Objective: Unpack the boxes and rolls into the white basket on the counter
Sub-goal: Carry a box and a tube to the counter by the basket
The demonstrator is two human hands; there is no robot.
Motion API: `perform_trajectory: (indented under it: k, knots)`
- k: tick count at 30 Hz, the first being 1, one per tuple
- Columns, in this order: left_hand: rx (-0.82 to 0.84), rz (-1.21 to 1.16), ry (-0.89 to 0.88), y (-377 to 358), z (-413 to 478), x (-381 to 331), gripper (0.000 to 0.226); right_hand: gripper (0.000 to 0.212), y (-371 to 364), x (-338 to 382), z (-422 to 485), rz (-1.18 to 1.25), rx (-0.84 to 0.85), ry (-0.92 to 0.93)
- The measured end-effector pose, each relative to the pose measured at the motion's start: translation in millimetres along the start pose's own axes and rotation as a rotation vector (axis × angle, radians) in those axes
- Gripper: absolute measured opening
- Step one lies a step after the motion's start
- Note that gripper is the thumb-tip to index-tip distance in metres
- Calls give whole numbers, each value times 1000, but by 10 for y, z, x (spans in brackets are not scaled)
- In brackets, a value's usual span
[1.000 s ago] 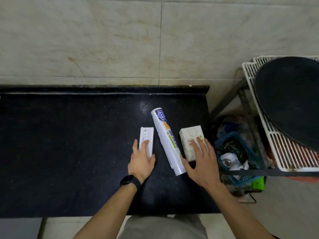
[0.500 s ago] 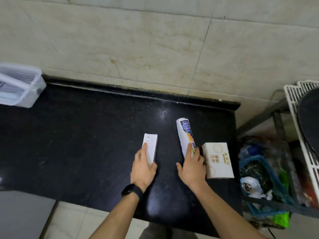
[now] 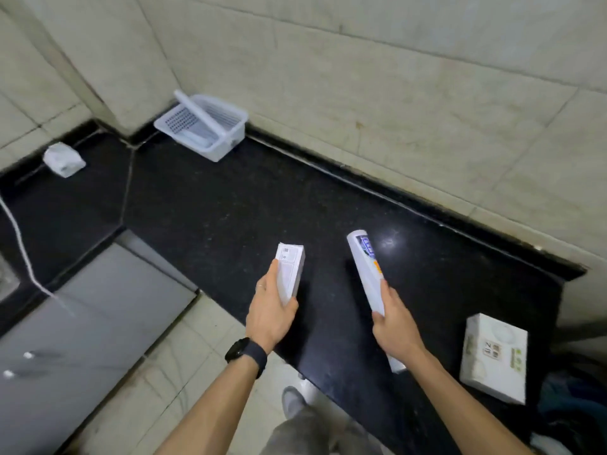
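The black counter [image 3: 230, 208] runs along the tiled wall. The basket [image 3: 226, 147] sits at its far left corner, hard against that wall and well apart from both hands, so anything going in has to be carried over. My guess is the person has taken one item in each hand to save a trip. A squat carton [image 3: 494, 356] lies flat on the counter at the near right, untouched, probably left for a second trip.

The roll [image 3: 366, 267] is in the right hand [image 3: 392, 323], with the fingers wrapped round its nearer half. It seems to be held clear of the counter. Its long axis runs away from the person toward the wall, leaning a little left, with the printed end foremost. The plain end pokes out behind the wrist.

The slim box [image 3: 289, 270] is in the left hand [image 3: 271, 315], clamped between a forefinger laid along one long edge and a thumb pressing the other. It also points lengthwise away from the person, label end forward, roughly parallel with the roll. What the basket already holds I cannot tell.
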State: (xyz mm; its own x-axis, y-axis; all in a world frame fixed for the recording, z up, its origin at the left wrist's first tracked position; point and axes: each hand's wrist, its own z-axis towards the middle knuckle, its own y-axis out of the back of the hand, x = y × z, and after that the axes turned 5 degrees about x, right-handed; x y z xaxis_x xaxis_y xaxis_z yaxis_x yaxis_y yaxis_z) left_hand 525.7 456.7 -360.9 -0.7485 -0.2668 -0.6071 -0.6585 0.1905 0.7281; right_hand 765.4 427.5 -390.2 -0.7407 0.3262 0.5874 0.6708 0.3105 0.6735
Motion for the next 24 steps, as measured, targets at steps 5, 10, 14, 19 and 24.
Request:
perform_trajectory:
  k: [5, 10, 14, 19, 24]
  knots:
    - [-149, -78, 24, 629, -32, 445, 85, 72, -105, 1007, -9, 144, 110, 214]
    - [-320, -82, 86, 1481, 65, 1054, 82, 73, -484, 2023, 98, 196, 170, 380]
    - [-382, -124, 56, 2209, 278, 1566, 83, 72, -836, 2745, 254, 193, 148, 433]
    - [-395, -132, 30, 2958, 592, 2129, 81, 71, -1256, 3468, 474, 199, 88, 442]
    - [-383, -148, 13, 3431, 971, 2535, 75, 72, -1627, 4025, 777, 179, 49, 430]
